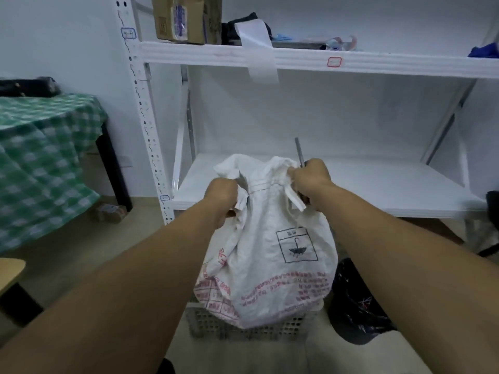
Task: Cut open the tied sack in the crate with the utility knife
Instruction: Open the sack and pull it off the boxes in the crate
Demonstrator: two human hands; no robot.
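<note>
White woven sack (270, 265) stands upright in a grey perforated plastic crate (243, 329) on the floor, directly in front of the person and just before a white metal shelf rack (337, 184). Sack bulges well above the crate rim; red print runs across its lower half, w/ a black umbrella symbol (297, 245) in a box on the front. Top is bunched into a gathered neck, and a flat white tie strip (296, 201) hangs down on the right side. Left hand (220, 195) is curled tight, gripping a fold of fabric at the neck's left side. Right hand (313, 179) is a closed fist round the utility knife (299, 152), pressed against the neck's right side; grey blade sticks up above the knuckles, handle mostly hidden in the fist. Can't tell whether the blade touches the fabric. Black plastic bag (356, 306) sits on the floor just right of the crate. Table w/ a green checked cloth (40, 157) to the left. On the upper shelf, a cardboard box (183, 17), and a white paper strip (259, 49) hangs over its front edge.
</note>
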